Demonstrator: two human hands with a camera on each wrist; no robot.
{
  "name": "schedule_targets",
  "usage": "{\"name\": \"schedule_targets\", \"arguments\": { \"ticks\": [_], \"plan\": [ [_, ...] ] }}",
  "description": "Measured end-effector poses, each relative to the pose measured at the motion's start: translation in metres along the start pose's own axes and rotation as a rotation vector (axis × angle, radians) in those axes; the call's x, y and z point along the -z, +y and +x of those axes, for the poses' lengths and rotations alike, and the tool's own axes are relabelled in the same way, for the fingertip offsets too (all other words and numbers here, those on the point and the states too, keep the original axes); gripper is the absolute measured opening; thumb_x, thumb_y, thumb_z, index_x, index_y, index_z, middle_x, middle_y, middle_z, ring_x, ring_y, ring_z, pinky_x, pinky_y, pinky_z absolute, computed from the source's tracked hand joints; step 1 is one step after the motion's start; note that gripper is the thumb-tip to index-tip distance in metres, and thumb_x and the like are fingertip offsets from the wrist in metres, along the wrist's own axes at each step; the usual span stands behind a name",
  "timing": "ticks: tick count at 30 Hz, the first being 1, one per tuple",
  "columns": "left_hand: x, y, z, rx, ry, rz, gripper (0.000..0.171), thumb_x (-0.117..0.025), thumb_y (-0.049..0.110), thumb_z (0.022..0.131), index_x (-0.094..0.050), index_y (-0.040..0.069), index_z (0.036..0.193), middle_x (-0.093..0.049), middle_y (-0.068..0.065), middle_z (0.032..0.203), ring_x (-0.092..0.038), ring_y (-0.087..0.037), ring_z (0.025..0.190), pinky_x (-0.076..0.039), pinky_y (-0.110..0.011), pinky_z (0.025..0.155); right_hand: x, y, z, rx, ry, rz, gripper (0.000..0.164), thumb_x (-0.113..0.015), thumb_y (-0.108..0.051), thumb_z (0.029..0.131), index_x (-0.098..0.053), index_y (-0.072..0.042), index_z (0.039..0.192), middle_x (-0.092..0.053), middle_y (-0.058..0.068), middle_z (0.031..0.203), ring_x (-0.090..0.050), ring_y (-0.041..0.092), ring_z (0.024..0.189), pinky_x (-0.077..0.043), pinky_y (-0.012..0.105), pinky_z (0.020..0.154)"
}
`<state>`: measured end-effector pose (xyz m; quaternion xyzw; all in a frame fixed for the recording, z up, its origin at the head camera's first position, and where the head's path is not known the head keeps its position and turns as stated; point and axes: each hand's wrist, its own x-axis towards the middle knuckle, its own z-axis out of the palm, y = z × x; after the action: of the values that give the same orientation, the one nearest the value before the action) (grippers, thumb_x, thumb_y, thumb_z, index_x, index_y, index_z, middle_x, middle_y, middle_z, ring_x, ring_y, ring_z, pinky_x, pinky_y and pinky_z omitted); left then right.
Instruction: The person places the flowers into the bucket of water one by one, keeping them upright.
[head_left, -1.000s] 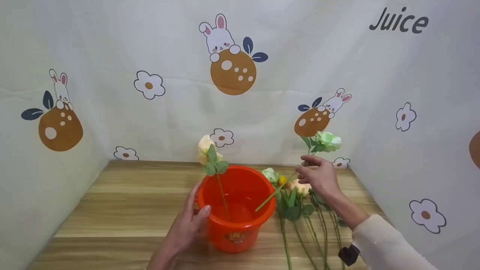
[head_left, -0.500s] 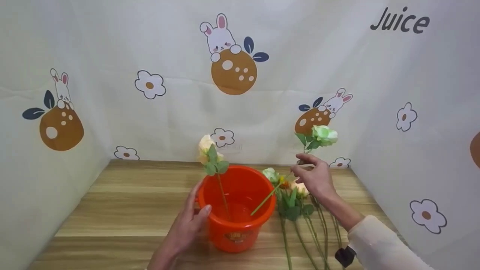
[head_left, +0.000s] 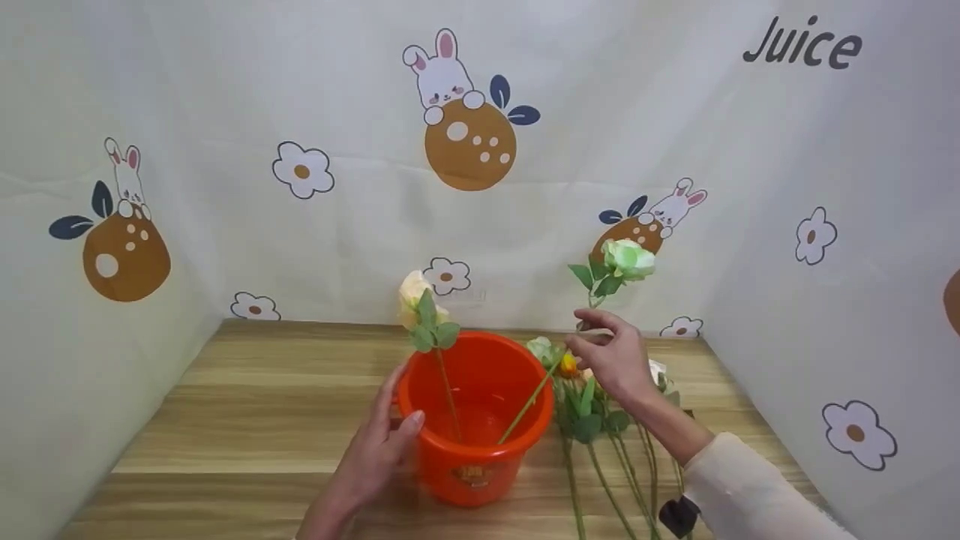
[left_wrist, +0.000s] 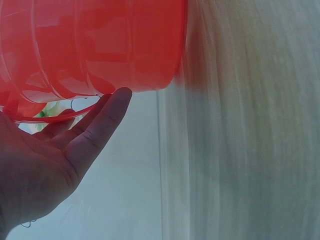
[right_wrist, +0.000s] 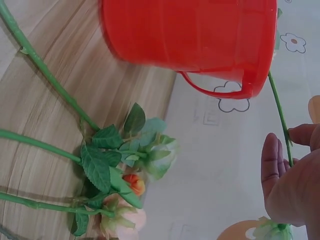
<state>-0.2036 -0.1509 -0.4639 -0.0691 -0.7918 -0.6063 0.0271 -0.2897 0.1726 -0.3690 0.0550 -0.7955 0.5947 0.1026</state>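
Note:
A red plastic bucket (head_left: 442, 480) stands upright on the table. My left hand (head_left: 375, 442) grips its left side, thumb at the rim and fingers along the outside wall, seen from below in the left wrist view. A cream-yellow rose (head_left: 415, 296) leans inside the bucket, its bloom above the rim. Between thumb and fingers, my right hand (head_left: 615, 364) pinches the stem of a pale green rose (head_left: 628, 259), whose bloom rises above the hand. That rose's stem (right_wrist: 279, 102) slants over the rim, and its lower end is inside the bucket.
Right of the bucket lie several more long-stemmed flowers (head_left: 589, 427), among them a pale green rose (right_wrist: 162, 157), an orange bud (right_wrist: 134, 183) and a peach rose (right_wrist: 122, 217). A printed cloth (head_left: 360, 225) walls the table's back and sides.
My right hand has moved left, bringing the green rose closer to the bucket, and the stem's end has gone deeper inside. The left hand and the cream-yellow rose stay as they were.

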Motion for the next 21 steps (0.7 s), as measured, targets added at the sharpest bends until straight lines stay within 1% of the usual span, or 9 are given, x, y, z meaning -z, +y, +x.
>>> {"name": "schedule_targets", "arguments": {
  "ticks": [5,8,11,17,21],
  "plan": [
    [0.0,0.0,0.0,-0.015,0.008,0.02,0.072,-0.058,0.046,0.107,-0.018,0.043,0.167,-0.035,-0.005,0.171,-0.06,-0.033,0.131,-0.057,-0.054,0.106,-0.006,-0.001,0.0,-0.005,-0.036,0.005,0.043,-0.077,-0.002,0.092,-0.068,0.0,0.134,-0.063,0.016,0.119,-0.076,0.023,0.087,-0.064,0.026,0.069],
    [0.0,0.0,-0.001,-0.013,0.011,0.028,0.072,-0.058,0.047,0.106,-0.018,0.044,0.167,-0.034,-0.005,0.171,-0.059,-0.033,0.132,-0.057,-0.054,0.106,-0.01,-0.001,-0.001,-0.015,-0.051,0.011,0.044,-0.076,0.0,0.092,-0.068,-0.001,0.134,-0.063,0.017,0.119,-0.077,0.021,0.084,-0.066,0.029,0.071],
    [0.0,0.001,-0.001,-0.008,0.013,0.015,0.072,-0.058,0.048,0.106,-0.019,0.045,0.166,-0.034,-0.005,0.171,-0.058,-0.033,0.133,-0.056,-0.054,0.107,-0.014,-0.003,-0.002,-0.018,-0.06,0.032,0.044,-0.075,0.003,0.091,-0.068,0.0,0.134,-0.064,0.018,0.119,-0.077,0.018,0.081,-0.066,0.032,0.071],
    [0.0,0.0,-0.002,-0.005,0.014,0.02,0.072,-0.058,0.047,0.106,-0.019,0.046,0.166,-0.036,-0.005,0.17,-0.06,-0.032,0.131,-0.057,-0.054,0.106,-0.022,-0.004,-0.004,-0.02,-0.092,0.06,0.043,-0.074,0.005,0.091,-0.068,0.001,0.133,-0.064,0.016,0.116,-0.075,0.018,0.078,-0.065,0.028,0.068],
    [-0.001,0.001,-0.002,-0.001,0.012,0.01,0.072,-0.058,0.045,0.106,-0.018,0.045,0.166,-0.035,-0.006,0.171,-0.058,-0.034,0.134,-0.056,-0.057,0.107,-0.024,-0.003,-0.006,-0.013,-0.122,0.046,0.043,-0.073,0.004,0.092,-0.068,-0.001,0.134,-0.064,0.016,0.117,-0.076,0.018,0.082,-0.066,0.03,0.073]
  ]
}}
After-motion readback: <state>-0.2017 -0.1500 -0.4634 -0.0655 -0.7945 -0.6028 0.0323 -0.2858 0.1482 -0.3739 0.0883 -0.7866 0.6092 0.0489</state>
